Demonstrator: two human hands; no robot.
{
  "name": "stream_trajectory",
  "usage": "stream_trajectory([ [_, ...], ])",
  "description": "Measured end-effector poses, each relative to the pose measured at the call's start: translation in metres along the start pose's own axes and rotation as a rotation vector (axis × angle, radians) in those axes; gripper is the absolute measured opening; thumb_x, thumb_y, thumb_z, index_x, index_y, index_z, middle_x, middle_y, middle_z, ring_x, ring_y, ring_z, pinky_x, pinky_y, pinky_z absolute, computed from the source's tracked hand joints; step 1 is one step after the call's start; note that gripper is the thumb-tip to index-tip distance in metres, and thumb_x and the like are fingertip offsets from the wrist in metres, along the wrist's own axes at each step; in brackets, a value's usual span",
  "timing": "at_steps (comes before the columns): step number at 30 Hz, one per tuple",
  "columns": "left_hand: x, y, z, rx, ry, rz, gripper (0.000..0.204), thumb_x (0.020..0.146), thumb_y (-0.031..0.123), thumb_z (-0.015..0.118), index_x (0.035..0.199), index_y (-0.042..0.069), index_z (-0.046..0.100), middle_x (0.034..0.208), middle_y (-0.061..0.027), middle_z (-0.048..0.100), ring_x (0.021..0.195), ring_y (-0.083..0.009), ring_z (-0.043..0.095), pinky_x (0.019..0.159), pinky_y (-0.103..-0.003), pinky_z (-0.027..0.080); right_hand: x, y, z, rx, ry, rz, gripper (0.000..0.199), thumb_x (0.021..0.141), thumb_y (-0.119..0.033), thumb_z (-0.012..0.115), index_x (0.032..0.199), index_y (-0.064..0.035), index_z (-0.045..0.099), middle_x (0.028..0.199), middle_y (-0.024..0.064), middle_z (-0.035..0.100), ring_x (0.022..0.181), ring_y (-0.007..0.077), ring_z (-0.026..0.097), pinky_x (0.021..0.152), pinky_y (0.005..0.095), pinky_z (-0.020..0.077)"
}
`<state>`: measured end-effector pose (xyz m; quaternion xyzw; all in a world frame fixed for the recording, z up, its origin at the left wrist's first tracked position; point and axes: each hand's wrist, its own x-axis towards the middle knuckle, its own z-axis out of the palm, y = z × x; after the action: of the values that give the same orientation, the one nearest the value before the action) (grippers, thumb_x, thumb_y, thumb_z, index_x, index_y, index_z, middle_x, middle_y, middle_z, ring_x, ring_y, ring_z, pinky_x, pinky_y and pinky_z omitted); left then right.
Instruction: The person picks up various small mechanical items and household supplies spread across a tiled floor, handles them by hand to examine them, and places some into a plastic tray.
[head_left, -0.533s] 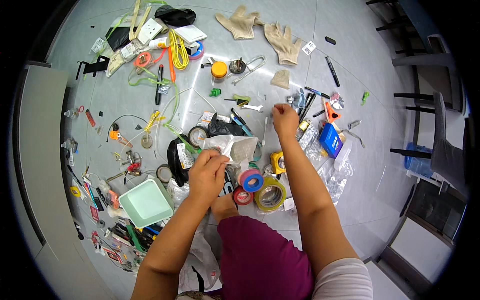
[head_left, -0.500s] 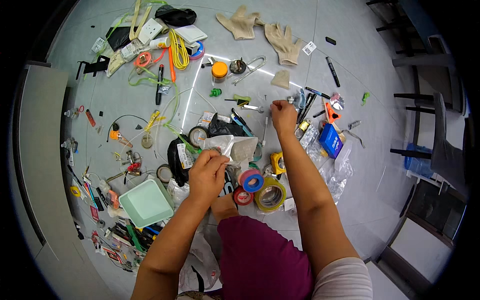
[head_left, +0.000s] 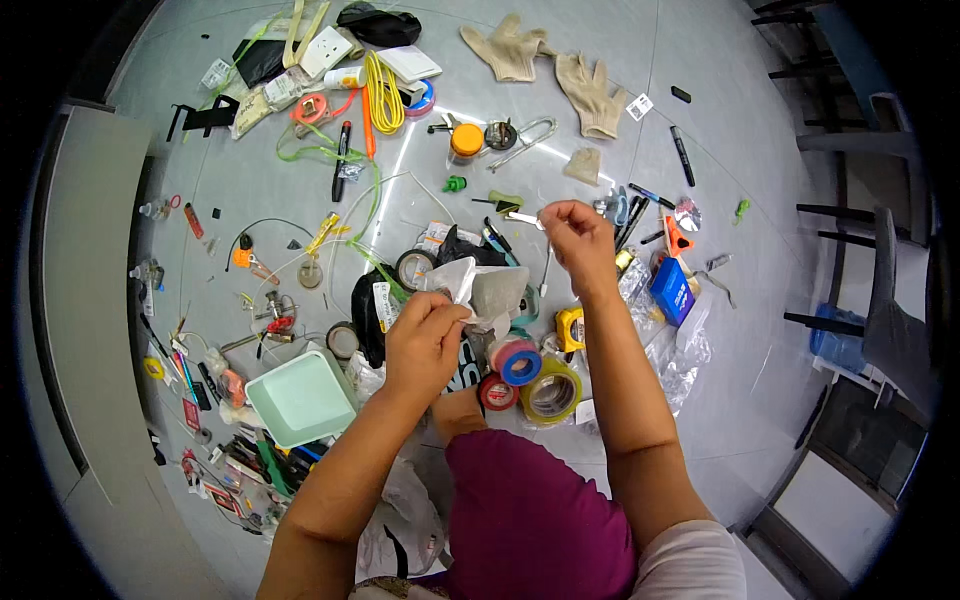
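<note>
In my left hand is the gathered edge of a clear plastic bag, pinched between thumb and fingers; the bag droops to the right over the clutter. My right hand reaches farther out, its thumb and forefinger closed at the right end of a small silver wrench on the floor. A green-and-black tool lies just left of the wrench. Below the bag are a blue-and-pink tape roll, a red tape roll, a wide yellow tape roll and a yellow tape measure.
A pale green tray sits at left, beside piled tools. Beige work gloves and an orange-lidded jar lie at the far side. Pens and a blue box are right of my hand. Chairs stand at right.
My right hand has moved left from beside the pens to the end of the wrench. The left hand keeps its hold on the bag. The whole view has shifted slightly.
</note>
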<state>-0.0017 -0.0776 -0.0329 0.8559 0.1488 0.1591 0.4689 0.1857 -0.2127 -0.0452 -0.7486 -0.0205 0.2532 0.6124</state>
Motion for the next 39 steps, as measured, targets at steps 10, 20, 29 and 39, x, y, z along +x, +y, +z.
stream_trajectory([
  [10,-0.005,0.009,-0.009,-0.029,0.009,-0.029,0.015,0.073,-0.006,0.060,0.085,0.001,0.064,0.084,-0.0096,0.055,0.067,-0.0197,0.058,0.058,-0.027,0.046,0.012,0.032,0.012,-0.434,0.099,-0.107,0.015,0.076,-0.015,0.066,0.080,-0.0002,0.068,0.068,0.0098,0.065,0.059,0.0182,0.060,0.058,0.0297,0.0476],
  [20,-0.014,0.009,-0.015,-0.042,-0.005,-0.046,0.017,0.072,-0.007,0.062,0.086,0.001,0.065,0.086,-0.0102,0.056,0.069,-0.0196,0.058,0.058,-0.026,0.046,0.050,0.098,0.028,-1.031,0.025,-0.167,0.015,0.075,-0.020,0.066,0.086,-0.0100,0.064,0.089,0.0131,0.060,0.083,0.0347,0.060,0.069,0.0414,0.0496],
  [29,-0.005,0.007,-0.012,-0.060,0.056,-0.067,0.013,0.072,-0.003,0.063,0.083,0.003,0.065,0.081,-0.0088,0.056,0.067,-0.0230,0.059,0.059,-0.030,0.049,-0.014,-0.013,0.008,0.391,-0.354,0.313,0.010,0.082,-0.013,0.066,0.083,-0.0045,0.062,0.068,-0.0020,0.055,0.047,0.0015,0.041,0.041,0.0172,0.0294],
  [39,-0.009,0.004,-0.012,-0.055,0.045,-0.027,0.014,0.073,-0.005,0.061,0.085,0.002,0.065,0.085,-0.0092,0.055,0.067,-0.0185,0.057,0.057,-0.026,0.047,0.020,0.046,0.001,-0.661,0.144,-0.069,0.013,0.072,-0.010,0.068,0.081,-0.0007,0.066,0.073,0.0127,0.065,0.065,0.0216,0.063,0.062,0.0310,0.0492],
])
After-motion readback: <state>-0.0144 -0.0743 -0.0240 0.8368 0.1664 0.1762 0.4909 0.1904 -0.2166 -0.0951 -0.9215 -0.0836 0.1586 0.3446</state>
